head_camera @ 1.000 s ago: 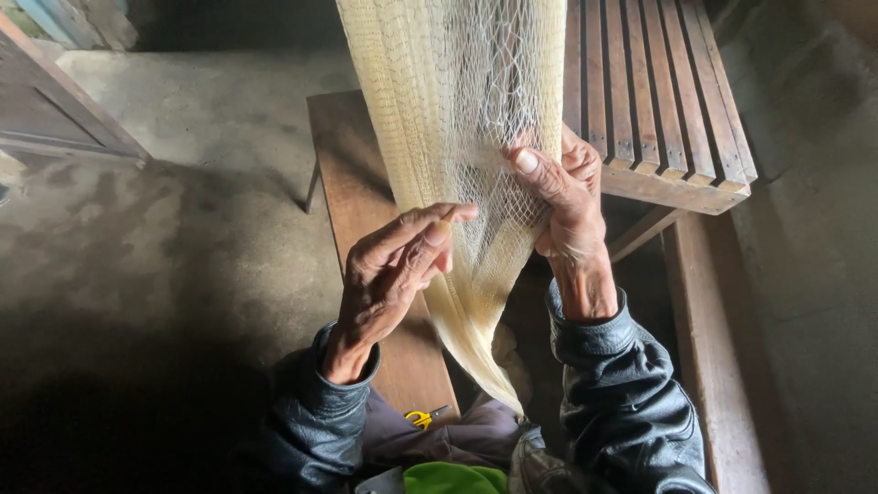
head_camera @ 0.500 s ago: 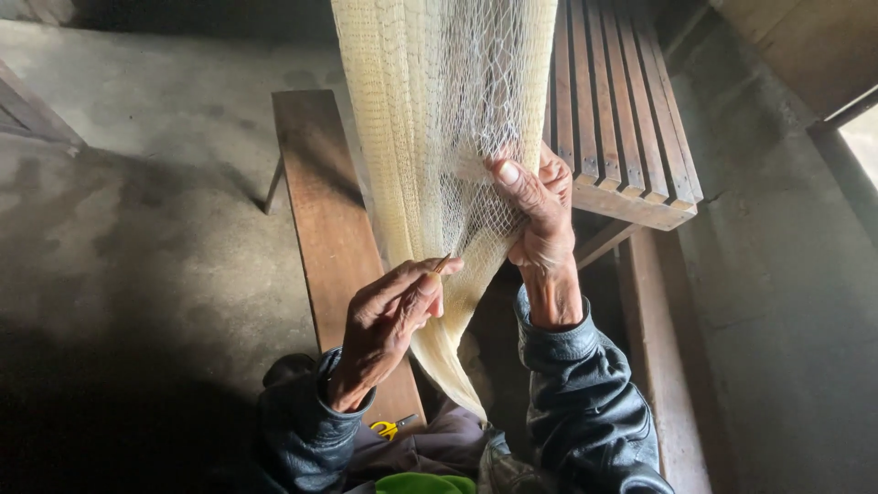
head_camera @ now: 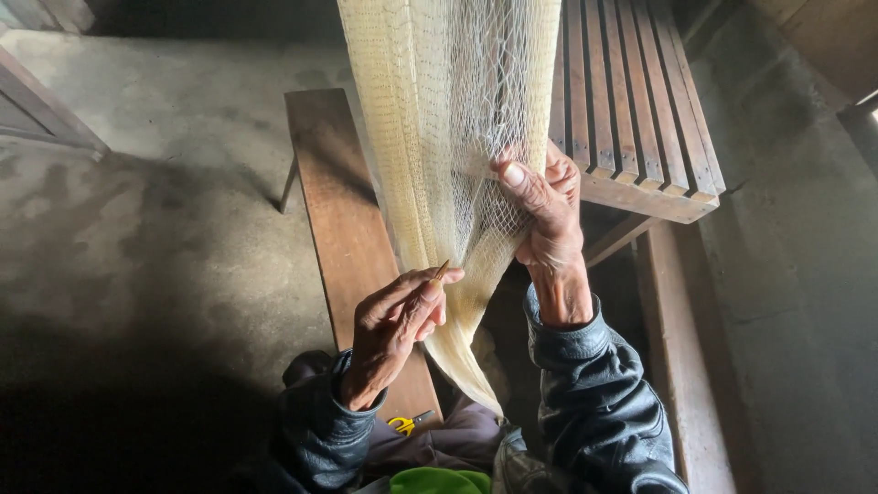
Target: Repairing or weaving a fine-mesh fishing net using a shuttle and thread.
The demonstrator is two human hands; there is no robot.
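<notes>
A pale yellow fishing net [head_camera: 439, 119] hangs down from the top of the view and narrows to a bunched tail near my lap. My right hand [head_camera: 544, 206] grips a fold of its mesh, thumb pressed on the front. My left hand [head_camera: 398, 325] sits lower, at the net's left edge, pinching a thin brown netting needle [head_camera: 442, 270] whose tip pokes out between thumb and fingers. Both arms wear dark jacket sleeves.
A long wooden bench [head_camera: 343, 220] runs under the net. A slatted wooden frame [head_camera: 631, 110] stands at the right. Yellow-handled scissors [head_camera: 404, 424] lie on the bench by my lap, with something green [head_camera: 439, 480] below. The concrete floor [head_camera: 155, 210] spreads left.
My left hand has dropped lower and drawn back from the net, with the needle tip now showing. The right hand keeps its grip on the mesh.
</notes>
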